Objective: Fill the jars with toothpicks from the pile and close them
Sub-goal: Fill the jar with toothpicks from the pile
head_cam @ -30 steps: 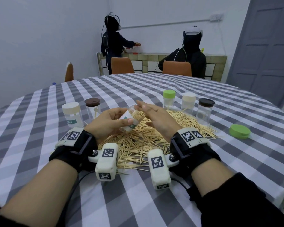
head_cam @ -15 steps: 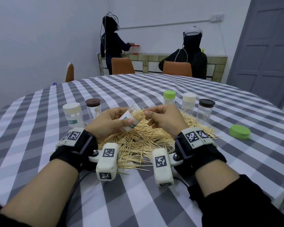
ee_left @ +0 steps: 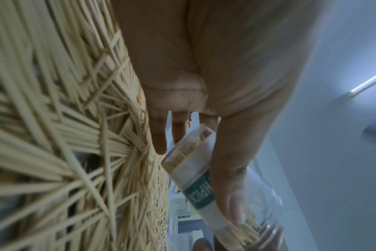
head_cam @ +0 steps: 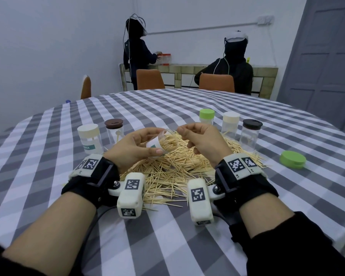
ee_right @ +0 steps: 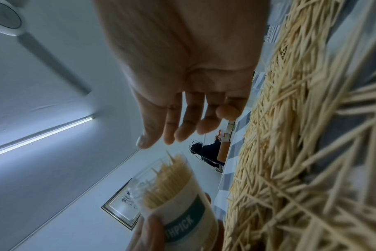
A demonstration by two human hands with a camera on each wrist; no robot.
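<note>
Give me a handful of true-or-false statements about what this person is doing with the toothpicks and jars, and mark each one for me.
1. The left hand holds an open jar tilted over the pile of toothpicks. True.
2. The jar in hand is empty. False: it already holds many toothpicks, as the right wrist view shows.
3. The right hand grips a lid. False: its fingers are loose near the jar's mouth and hold no lid.
4. A loose green lid lies on the tablecloth, to the right of the pile. True.
5. Every jar standing on the table is uncapped. False: all five wear caps, such as the green-capped jar.
</note>
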